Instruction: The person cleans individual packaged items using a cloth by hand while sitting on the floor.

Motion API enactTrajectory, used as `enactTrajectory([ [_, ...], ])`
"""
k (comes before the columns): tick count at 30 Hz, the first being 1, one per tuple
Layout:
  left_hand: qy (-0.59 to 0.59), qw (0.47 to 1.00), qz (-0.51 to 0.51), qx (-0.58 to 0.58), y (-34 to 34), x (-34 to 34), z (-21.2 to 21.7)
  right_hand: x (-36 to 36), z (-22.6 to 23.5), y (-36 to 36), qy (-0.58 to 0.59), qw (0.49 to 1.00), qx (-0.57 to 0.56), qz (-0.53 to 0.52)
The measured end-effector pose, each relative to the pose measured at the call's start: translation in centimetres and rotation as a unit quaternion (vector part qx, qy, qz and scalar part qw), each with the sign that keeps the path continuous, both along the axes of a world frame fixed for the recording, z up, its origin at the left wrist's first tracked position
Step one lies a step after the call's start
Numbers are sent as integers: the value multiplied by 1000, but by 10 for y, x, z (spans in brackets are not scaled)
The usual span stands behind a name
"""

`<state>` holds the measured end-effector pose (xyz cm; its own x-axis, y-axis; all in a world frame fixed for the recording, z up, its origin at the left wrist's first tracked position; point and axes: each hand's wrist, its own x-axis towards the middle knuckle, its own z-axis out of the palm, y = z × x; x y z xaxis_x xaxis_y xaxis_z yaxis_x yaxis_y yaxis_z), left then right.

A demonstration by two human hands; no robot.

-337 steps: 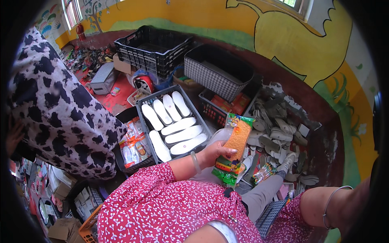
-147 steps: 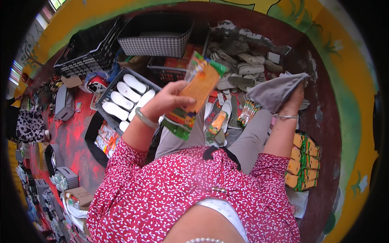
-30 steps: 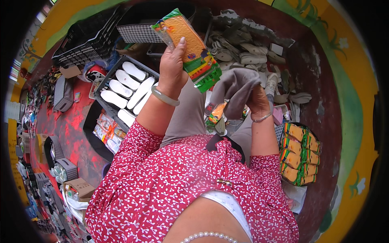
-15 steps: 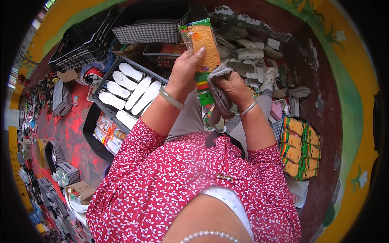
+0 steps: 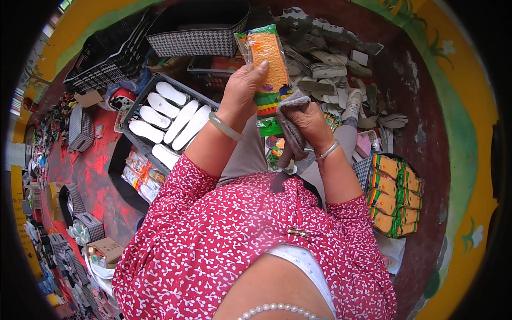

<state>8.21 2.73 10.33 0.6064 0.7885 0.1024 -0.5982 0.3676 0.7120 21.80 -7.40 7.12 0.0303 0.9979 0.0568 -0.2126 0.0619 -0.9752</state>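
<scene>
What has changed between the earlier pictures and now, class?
The right hand has brought the gray cloth leftward to the lower right edge of the packaged orange sponge. The left hand still grips that sponge; the white insoles remain in their gray crate.

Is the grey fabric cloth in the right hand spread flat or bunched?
Bunched: the grey fabric cloth hangs in narrow, gathered folds from the right hand.

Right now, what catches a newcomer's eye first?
The orange-and-green packet, held in the left hand at upper centre, with a grey cloth in the right hand by its lower end. Then white sole-shaped pieces in a grey crate to the left, and similar packets at right.
</scene>
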Motion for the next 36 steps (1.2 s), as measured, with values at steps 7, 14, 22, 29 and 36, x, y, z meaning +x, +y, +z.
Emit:
enactTrajectory([
  [7,2,999,28,-15,7,-5,-2,8,-7,-5,-44,998,-6,39],
  [14,-18,999,32,-32,14,-7,-9,7,-7,-5,-24,998,-17,51],
  [22,-57,994,6,-91,56,-42,-18,23,2,-30,67,995,-59,52],
  [29,-279,890,-305,-191,29,-33,-47,36,22,7,-329,919,213,-49],
  [36,-352,780,-486,-176,-17,2,-66,8,13,8,247,964,77,-62],
])
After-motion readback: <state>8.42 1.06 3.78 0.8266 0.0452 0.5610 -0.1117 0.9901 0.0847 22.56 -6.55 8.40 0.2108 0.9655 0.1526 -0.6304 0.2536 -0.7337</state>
